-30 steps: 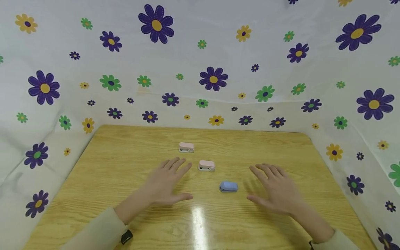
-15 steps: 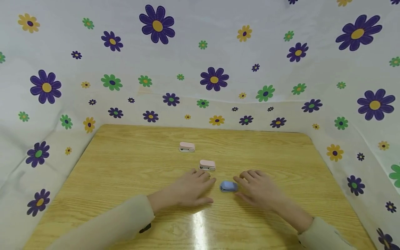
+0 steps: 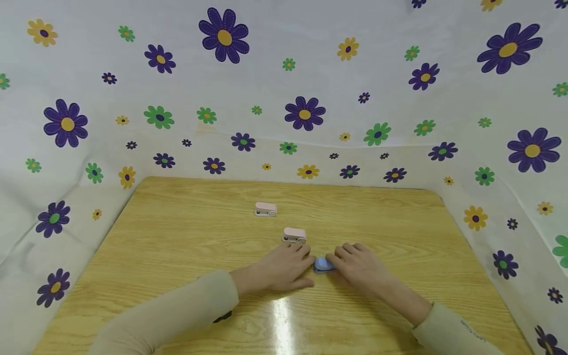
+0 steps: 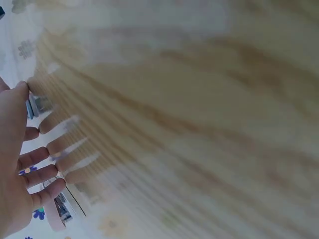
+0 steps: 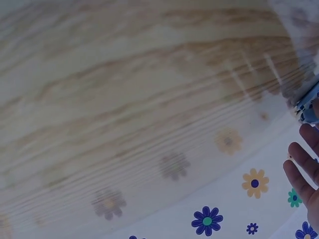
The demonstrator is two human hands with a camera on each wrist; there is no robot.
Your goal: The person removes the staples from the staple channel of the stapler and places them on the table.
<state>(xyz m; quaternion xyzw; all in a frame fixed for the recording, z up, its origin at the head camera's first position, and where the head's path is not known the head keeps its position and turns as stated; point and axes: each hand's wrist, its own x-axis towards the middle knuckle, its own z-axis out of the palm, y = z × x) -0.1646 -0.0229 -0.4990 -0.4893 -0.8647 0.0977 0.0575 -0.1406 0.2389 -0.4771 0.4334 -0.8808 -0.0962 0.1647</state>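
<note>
A small blue stapler (image 3: pixel 323 265) lies on the wooden table between my two hands. My right hand (image 3: pixel 366 266) holds its right end, the forefinger over the top; the thumb is hidden in the head view. In the right wrist view the blue stapler (image 5: pixel 308 105) shows at the edge beside the fingers. My left hand (image 3: pixel 286 268) is just left of it, fingers loosely extended, forefinger tip close to its left end; whether they touch I cannot tell. A pink stapler (image 3: pixel 294 234) sits right beyond the left fingertips, and a second pink stapler (image 3: pixel 266 209) lies farther back.
The wooden table (image 3: pixel 177 222) reaches back to a white cloth (image 3: pixel 248 88) printed with flowers, which also hangs along both sides. A bright light reflection falls on the table's front middle.
Both hands have come inward toward the blue stapler, the left moving right and the right moving left. The right fingers have taken hold of its right end. The pink staplers have stayed put.
</note>
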